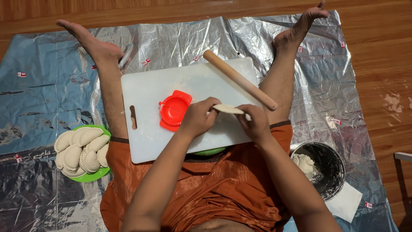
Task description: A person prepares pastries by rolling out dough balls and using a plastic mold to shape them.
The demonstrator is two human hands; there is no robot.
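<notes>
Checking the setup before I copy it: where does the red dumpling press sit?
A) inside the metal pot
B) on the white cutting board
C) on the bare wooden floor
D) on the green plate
B: the red dumpling press lies open on the white cutting board, beside the left hand.

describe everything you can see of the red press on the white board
The red dumpling press looks like moulded plastic: a round ridged dish with a squarish hinged flap behind and a small tab on its left side. It lies open and flat on the white cutting board, left of centre, and looks empty, though its inside is hard to make out. The left hand sits just to its right, at or over its edge, pinching a thin dough round together with the right hand. The wooden rolling pin lies apart from it.
</notes>
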